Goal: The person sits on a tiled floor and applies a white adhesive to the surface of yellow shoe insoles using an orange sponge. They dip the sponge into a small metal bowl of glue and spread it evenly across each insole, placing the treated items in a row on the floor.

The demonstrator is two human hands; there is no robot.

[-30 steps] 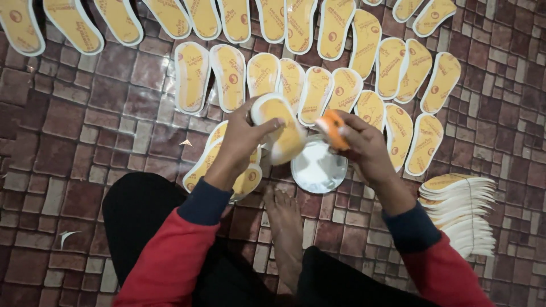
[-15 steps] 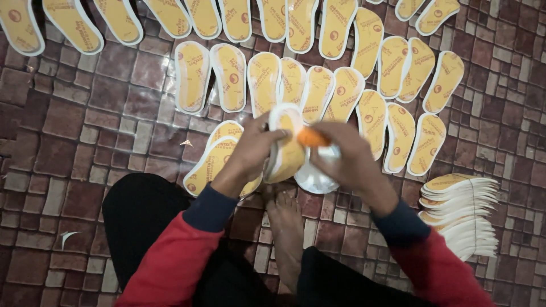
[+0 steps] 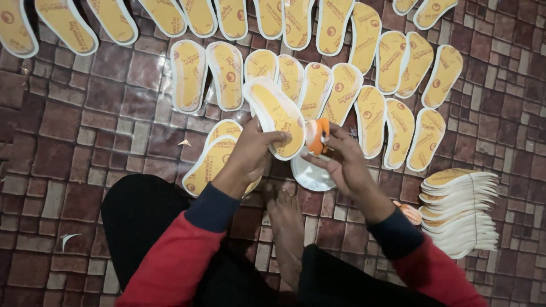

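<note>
Sat on the tiled floor [image 3: 68,142], one bare foot [image 3: 287,222] stretched forward. Held a yellow insole [image 3: 277,113] with white rim in the left hand [image 3: 253,153], fingers curled over its lower edge, thumb behind; kept it tilted up just above the white bowl [image 3: 313,176]. Pinched a small orange applicator [image 3: 317,136] in the right hand [image 3: 347,165], fingertips pressed together on it, touching the insole's right edge, directly above the bowl.

Left of the bowl, a short pile of insoles [image 3: 213,159]; beyond the bowl, rows of insoles [image 3: 318,85] laid flat and spread over the floor; right of the bowl, well apart, a fanned stack of insoles [image 3: 460,207], with a small orange object [image 3: 410,213] between stack and right forearm.

Best done, judging from this: steady grip on the insole, applicator drawn evenly along the rim, printed face kept clean, drips caught over the bowl.
</note>
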